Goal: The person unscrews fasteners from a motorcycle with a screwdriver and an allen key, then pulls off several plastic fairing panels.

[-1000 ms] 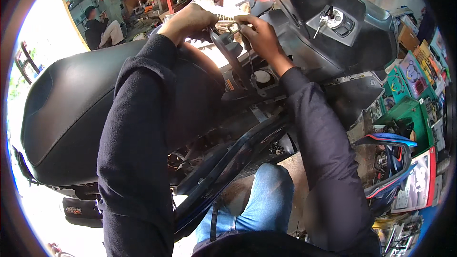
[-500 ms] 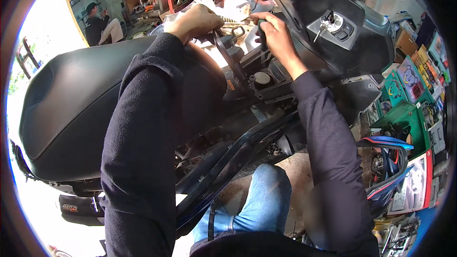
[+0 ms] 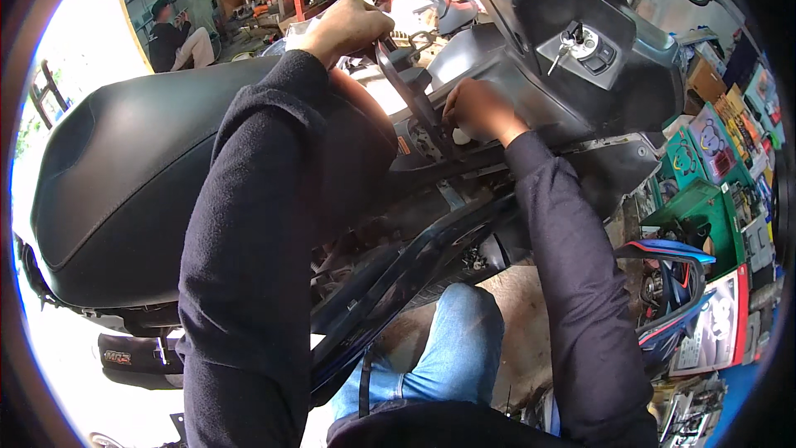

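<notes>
Black scooter seat (image 3: 141, 174) fills left of frame. Left hand (image 3: 348, 29), top centre, closed round a dark bar/strap (image 3: 406, 87) w/ pale part above it. Right hand (image 3: 477, 112), centre-right, fingers curled on a small white cap (image 3: 463, 134) in the frame below the ignition panel (image 3: 580, 46); grip can't tell. Other person (image 3: 178, 37) sits upper left.

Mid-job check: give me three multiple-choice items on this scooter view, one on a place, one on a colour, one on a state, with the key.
1. The right hand is:
A. low, by the white cap
B. on the seat
C. on the key

2. The scooter seat is:
A. red
B. black
C. white

3. The left hand is:
A. open, flat
B. hanging free
C. closed around a dark bar

A: its fingers are at the cap under the front panel.
B: the seat is plainly black.
C: its fingers wrap the bar's top.
</notes>
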Available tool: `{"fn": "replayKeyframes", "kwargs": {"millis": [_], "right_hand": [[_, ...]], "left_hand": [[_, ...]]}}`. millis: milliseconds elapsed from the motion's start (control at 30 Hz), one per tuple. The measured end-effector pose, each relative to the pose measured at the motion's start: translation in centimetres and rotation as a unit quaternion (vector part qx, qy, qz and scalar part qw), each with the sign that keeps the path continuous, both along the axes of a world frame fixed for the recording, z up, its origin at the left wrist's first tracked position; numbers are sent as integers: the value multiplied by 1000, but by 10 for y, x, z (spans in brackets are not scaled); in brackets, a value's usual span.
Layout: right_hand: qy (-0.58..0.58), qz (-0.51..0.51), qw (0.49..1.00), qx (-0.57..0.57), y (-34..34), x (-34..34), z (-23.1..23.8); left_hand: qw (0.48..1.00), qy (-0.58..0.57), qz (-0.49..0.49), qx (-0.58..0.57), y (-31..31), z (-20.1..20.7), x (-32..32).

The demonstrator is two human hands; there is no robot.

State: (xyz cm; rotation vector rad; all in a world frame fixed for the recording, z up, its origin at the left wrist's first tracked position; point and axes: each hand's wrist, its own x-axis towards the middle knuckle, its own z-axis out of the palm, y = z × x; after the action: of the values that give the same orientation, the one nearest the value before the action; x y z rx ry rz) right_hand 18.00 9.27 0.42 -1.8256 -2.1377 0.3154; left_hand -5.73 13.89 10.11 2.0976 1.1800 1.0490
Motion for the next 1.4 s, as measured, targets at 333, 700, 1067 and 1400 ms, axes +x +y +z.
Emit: {"fn": "replayKeyframes", "kwargs": {"millis": [333,700,1067,1400], "right_hand": [[-229,23,964,133,-43,-25,21],[-158,119,954,226,-74,-9,20],[-247,142,924,257,-89,10,12],[-226,166,922,267,-86,2,-5]], "left_hand": [[1000,7,-27,-1,-17,3,0],[1000,20,18,-17,-34,17,0],[989,126,4,77,-56,31,12],[969,229,11,92,-68,49,34]]}}
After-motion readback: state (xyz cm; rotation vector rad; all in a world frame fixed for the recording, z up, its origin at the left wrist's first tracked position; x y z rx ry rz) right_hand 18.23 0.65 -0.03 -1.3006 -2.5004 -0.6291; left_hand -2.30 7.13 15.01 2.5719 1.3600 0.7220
